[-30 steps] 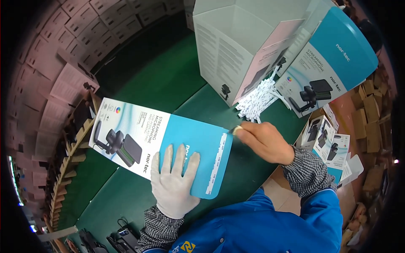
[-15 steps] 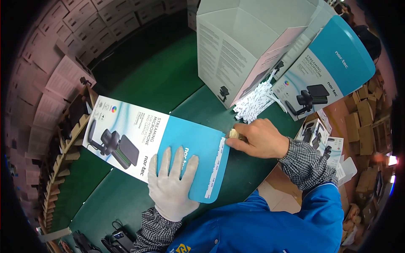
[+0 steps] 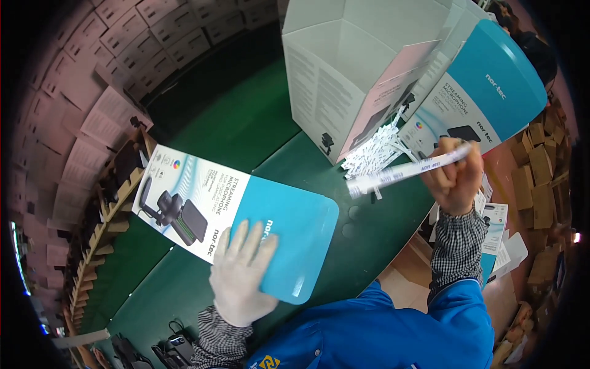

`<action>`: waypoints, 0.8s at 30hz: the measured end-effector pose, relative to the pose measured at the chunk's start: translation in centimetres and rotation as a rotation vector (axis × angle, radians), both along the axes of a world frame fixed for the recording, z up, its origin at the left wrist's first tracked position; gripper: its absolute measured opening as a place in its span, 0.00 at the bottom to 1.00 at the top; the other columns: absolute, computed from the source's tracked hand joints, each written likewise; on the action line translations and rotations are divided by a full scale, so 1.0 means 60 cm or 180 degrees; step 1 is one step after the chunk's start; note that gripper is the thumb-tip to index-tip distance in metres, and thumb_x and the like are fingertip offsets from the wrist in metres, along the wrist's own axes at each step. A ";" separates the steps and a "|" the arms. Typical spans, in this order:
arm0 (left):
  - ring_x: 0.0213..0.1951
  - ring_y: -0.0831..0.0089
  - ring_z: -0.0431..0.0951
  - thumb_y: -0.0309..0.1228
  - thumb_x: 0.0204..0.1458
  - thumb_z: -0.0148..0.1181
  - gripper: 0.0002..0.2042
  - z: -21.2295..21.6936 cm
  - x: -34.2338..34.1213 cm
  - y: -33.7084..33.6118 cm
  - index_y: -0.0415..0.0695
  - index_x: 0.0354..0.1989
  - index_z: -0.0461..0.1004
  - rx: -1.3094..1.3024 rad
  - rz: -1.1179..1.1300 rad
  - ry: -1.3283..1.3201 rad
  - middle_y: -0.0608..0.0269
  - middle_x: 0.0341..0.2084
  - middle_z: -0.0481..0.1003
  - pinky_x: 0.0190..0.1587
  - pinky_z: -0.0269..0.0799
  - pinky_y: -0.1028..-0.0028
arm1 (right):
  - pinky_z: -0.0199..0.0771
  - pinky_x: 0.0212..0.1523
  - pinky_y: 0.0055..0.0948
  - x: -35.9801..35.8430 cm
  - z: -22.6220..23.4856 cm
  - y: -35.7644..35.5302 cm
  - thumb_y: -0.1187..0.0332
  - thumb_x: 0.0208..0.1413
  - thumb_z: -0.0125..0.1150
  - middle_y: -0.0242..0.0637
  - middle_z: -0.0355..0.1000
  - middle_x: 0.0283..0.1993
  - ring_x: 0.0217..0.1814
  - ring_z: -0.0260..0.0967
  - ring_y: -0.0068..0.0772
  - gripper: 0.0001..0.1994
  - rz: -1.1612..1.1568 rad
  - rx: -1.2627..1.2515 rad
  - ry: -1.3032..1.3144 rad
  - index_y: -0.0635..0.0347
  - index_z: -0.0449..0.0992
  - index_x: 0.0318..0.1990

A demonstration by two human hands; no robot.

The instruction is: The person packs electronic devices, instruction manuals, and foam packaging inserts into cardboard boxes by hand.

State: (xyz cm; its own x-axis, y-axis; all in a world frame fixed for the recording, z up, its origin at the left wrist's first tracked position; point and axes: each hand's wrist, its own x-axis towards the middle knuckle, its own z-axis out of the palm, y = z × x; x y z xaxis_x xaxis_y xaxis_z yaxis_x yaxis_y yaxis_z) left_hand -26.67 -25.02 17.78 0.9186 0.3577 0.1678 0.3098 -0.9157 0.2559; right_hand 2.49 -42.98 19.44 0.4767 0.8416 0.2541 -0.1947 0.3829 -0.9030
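Note:
A flat blue-and-white carton [image 3: 301,240] printed with a picture of a black device lies on the green table in front of me. My left hand [image 3: 243,277], in a white glove, rests on its blue end with the fingers spread. My right hand [image 3: 458,178], bare and raised over the table to the right, pinches a white printed liner strip [image 3: 399,175] that stretches out leftward, clear of the carton. Below the strip's free end, the blue end of the carton shows no white band. Behind the strip lies a heap of similar strips [image 3: 372,154].
An open white box [image 3: 322,80] stands upright at the back. A blue-and-white carton [image 3: 491,67] leans beside it. Black devices with cables [image 3: 179,344] lie at the lower left. Stacked white boxes [image 3: 123,34] line the far left, and brown cartons [image 3: 541,160] sit at the right.
The white strip has come off the carton's blue edge and is now in my right hand, which has moved up and right. My left hand has stayed on the carton.

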 end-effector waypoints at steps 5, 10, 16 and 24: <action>0.49 0.60 0.68 0.22 0.41 0.56 0.24 -0.030 -0.018 0.058 0.39 0.51 0.62 -0.0029 0.0509 -0.1104 0.51 0.47 0.67 0.52 0.63 0.67 | 0.62 0.19 0.28 0.075 -0.091 -0.020 0.47 0.52 0.47 0.37 0.65 0.15 0.14 0.59 0.33 0.26 -0.1186 -0.3759 -0.2839 0.64 0.73 0.19; 0.39 0.68 0.72 0.27 0.52 0.53 0.17 0.103 0.135 0.077 0.29 0.47 0.64 -0.1374 0.1806 -0.2545 0.48 0.40 0.71 0.42 0.68 0.74 | 0.65 0.21 0.34 0.127 -0.111 0.012 0.42 0.45 0.51 0.45 0.71 0.19 0.20 0.67 0.45 0.27 -0.2585 -0.4403 -0.3921 0.62 0.75 0.24; 0.15 0.76 0.60 0.31 0.53 0.49 0.11 0.286 0.308 0.275 0.34 0.27 0.70 -0.2331 0.2588 -0.3886 0.65 0.14 0.65 0.18 0.59 0.78 | 0.62 0.16 0.35 0.155 -0.078 0.004 0.48 0.38 0.61 0.41 0.68 0.15 0.15 0.65 0.44 0.21 -0.3592 -0.3637 -0.4129 0.59 0.70 0.25; 0.23 0.71 0.69 0.36 0.50 0.53 0.11 0.265 0.376 0.453 0.38 0.27 0.71 -0.0338 0.2694 -0.1882 0.58 0.22 0.71 0.26 0.66 0.74 | 0.49 0.15 0.29 0.078 0.002 0.030 0.76 0.42 0.54 0.33 0.53 0.11 0.11 0.45 0.33 0.07 -0.3212 -0.1377 -0.4341 0.60 0.62 0.20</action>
